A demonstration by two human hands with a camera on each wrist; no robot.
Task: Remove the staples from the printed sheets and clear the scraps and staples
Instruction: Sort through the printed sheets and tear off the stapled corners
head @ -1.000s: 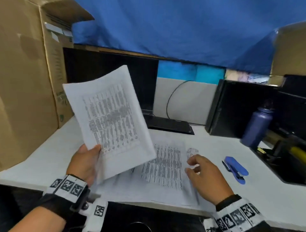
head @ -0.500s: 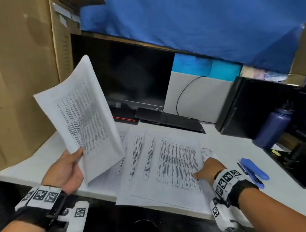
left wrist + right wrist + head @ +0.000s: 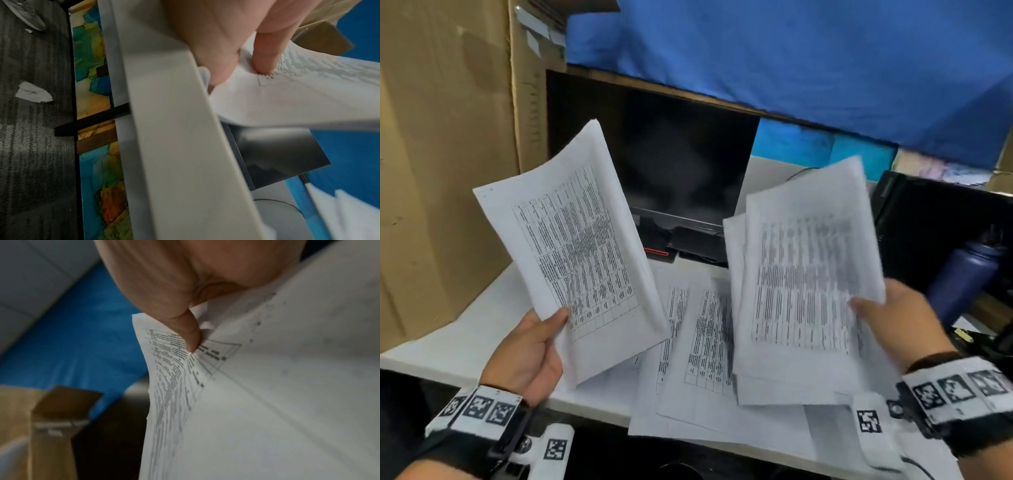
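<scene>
- A white desk [image 3: 465, 329] sits boxed in by a cardboard wall [image 3: 441, 154] on the left and a blue cloth [image 3: 791, 61] hung overhead, with a dark monitor [image 3: 671, 154] at the back.
- The left hand [image 3: 527, 353] holds one printed sheaf [image 3: 575, 246] up off the desk, thumb clamped across its lower corner; the left wrist view shows fingers pressed behind the paper.
- A moment ago the right hand [image 3: 893, 318] lay low on the desk beside the spread papers. Now it has risen with a second sheaf [image 3: 804, 274], thumb pinched tight on the lower edge, as the right wrist view shows.
- More loose printed sheets [image 3: 702, 342] lie fanned on the desk between the two raised bundles, some overhanging the near edge.
- The blue tool that lay at the right earlier is hidden now behind the lifted papers.
- A dark blue bottle [image 3: 962, 281] stands at the far right.
- I can make out no staple in any sheaf; too small or blurred to tell.
- My guess: the sheets are being sorted or checked, so pulling staples and clearing scraps remains to do.
- A crumpled scrap [image 3: 33, 92] lies on the carpet below the desk.
</scene>
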